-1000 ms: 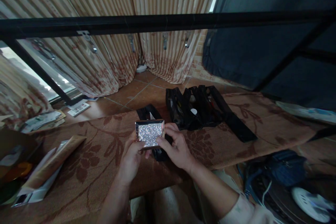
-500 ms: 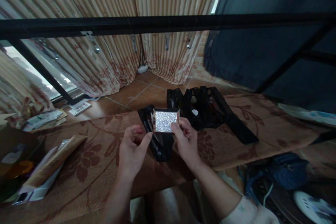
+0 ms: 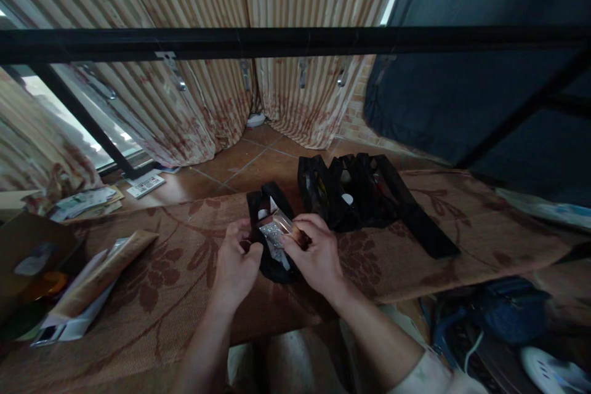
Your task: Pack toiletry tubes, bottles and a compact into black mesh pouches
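My right hand (image 3: 316, 252) is closed on a flat rectangular case (image 3: 272, 233) with a glittering silver face and shiny, coppery edges; it looks like a makeup compact. The case is tilted over the opening of a small black pouch (image 3: 277, 272). Inside that pouch, a white round cap and some pale items show in part. At the pouch's left edge, my left hand (image 3: 237, 255) has its fingers and thumb curled around the rim. Its fingertips are partly hidden against the dark fabric.
A larger black organizer bag (image 3: 341, 221) with several compartments lies to the right, its flap (image 3: 427, 231) spread out. On the left are a cardboard box (image 3: 34, 246) and a long brown-wrapped package (image 3: 104, 280). A patterned cloth (image 3: 184, 283) covers the table; a black metal bar (image 3: 277, 43) crosses beyond.
The glittery case has moved down to the black pouch and tipped from facing me to slanting. My left hand has closed in on the pouch's left rim.
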The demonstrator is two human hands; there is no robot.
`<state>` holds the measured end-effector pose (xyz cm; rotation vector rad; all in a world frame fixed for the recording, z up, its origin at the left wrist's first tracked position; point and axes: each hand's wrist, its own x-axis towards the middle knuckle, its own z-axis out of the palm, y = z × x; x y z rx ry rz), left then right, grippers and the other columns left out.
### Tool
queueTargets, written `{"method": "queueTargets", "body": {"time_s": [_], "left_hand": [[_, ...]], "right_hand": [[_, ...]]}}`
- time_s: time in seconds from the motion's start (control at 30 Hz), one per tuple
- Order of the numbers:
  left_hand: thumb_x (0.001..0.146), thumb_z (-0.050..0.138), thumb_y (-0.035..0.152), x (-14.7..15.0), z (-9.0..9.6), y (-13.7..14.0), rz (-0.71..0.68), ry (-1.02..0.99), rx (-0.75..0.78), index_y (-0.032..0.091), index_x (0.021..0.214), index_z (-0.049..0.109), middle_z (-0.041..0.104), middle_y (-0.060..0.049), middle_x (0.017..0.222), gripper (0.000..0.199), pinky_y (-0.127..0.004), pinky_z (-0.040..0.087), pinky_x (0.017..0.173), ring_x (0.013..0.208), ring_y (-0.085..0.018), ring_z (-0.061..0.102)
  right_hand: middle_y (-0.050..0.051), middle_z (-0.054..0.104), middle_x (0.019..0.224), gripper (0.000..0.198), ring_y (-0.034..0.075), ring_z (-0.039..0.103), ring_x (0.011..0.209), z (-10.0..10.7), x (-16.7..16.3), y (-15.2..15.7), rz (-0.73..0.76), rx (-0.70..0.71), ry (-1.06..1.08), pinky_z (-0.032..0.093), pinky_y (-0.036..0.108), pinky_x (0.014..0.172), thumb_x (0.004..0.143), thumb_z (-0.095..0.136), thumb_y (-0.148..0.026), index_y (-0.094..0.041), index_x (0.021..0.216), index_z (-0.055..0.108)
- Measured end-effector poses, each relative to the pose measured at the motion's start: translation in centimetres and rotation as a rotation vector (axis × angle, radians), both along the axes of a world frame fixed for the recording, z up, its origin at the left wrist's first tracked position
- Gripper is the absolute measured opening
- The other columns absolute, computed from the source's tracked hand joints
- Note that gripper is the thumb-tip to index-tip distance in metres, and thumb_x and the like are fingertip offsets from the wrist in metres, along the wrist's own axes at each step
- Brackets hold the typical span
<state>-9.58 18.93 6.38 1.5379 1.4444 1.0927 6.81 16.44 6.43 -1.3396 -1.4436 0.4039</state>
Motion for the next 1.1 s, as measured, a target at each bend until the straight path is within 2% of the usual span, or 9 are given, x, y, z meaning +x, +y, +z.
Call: {"method": "queueTargets", "body": {"time_s": [0.07, 0.17, 0.5, 0.6, 0.77, 0.93, 1.1], "left_hand": [[0.072, 0.052, 0.014, 0.0, -0.1, 0.0, -0.009, 0.0, 0.006, 0.019, 0.113, 0.053, 0.064, -0.001, 0.087, 0.041, -0.028, 0.046, 0.066, 0.073, -0.016, 0.061], [0.073, 0.051, 0.014, -0.1, -0.4, 0.0, -0.029, -0.031, 0.005, 0.019, 0.113, 0.052, 0.064, 0.0, 0.085, 0.041, -0.027, 0.046, 0.067, 0.075, -0.016, 0.062], [0.07, 0.053, 0.013, 0.3, -0.2, -0.1, 0.002, -0.071, 0.006, 0.019, 0.11, 0.055, 0.063, 0.001, 0.08, 0.041, -0.027, 0.046, 0.067, 0.073, -0.016, 0.061], [0.07, 0.054, 0.014, 0.4, -0.3, 0.0, 0.008, -0.073, 0.011, 0.018, 0.111, 0.056, 0.064, 0.0, 0.082, 0.041, -0.028, 0.046, 0.068, 0.075, -0.016, 0.061], [0.072, 0.054, 0.015, 0.4, -0.4, 0.0, -0.013, -0.073, -0.01, 0.017, 0.113, 0.055, 0.066, -0.002, 0.084, 0.041, -0.029, 0.048, 0.07, 0.077, -0.017, 0.063], [0.074, 0.053, 0.016, 0.4, -0.6, 0.0, -0.02, -0.072, 0.005, 0.018, 0.113, 0.054, 0.067, -0.003, 0.088, 0.039, -0.029, 0.049, 0.071, 0.078, -0.017, 0.064], [0.078, 0.055, 0.02, 0.4, -0.9, 0.0, -0.033, -0.078, 0.012, 0.019, 0.111, 0.055, 0.069, -0.003, 0.091, 0.033, -0.03, 0.049, 0.073, 0.081, -0.018, 0.065]], "right_hand": [[0.006, 0.062, 0.092, 0.019, 0.02, 0.06, 0.089, -0.2, 0.1, 0.2, -0.087, -0.036, -0.055, 0.047, 0.031, 0.08, 0.076, 0.068, -0.028, -0.021, 0.062, 0.057], [0.007, 0.061, 0.096, 0.022, 0.021, 0.059, 0.091, -0.7, 0.3, 0.4, -0.206, -0.069, -0.096, 0.047, 0.034, 0.081, 0.075, 0.069, -0.031, -0.021, 0.059, 0.056], [0.012, 0.061, 0.112, 0.019, 0.028, 0.054, 0.1, -0.9, 0.2, 0.8, -0.337, -0.049, -0.294, 0.042, 0.045, 0.089, 0.079, 0.067, -0.034, -0.019, 0.068, 0.064], [0.012, 0.061, 0.115, 0.021, 0.03, 0.051, 0.1, -1.1, 0.1, 0.8, -0.312, -0.077, -0.396, 0.04, 0.047, 0.086, 0.078, 0.069, -0.037, -0.02, 0.067, 0.066], [0.01, 0.064, 0.106, 0.02, 0.028, 0.05, 0.099, -1.5, -0.2, 0.6, -0.225, -0.114, -0.465, 0.041, 0.044, 0.081, 0.082, 0.067, -0.032, -0.022, 0.065, 0.068], [0.013, 0.063, 0.107, 0.026, 0.031, 0.049, 0.099, -1.3, 0.0, 0.5, -0.195, -0.152, -0.524, 0.04, 0.046, 0.08, 0.083, 0.067, -0.045, -0.021, 0.074, 0.071], [0.012, 0.063, 0.109, 0.018, 0.031, 0.051, 0.1, -1.1, 0.1, 0.4, -0.167, -0.178, -0.496, 0.042, 0.048, 0.084, 0.082, 0.068, -0.038, -0.021, 0.078, 0.072]]}}
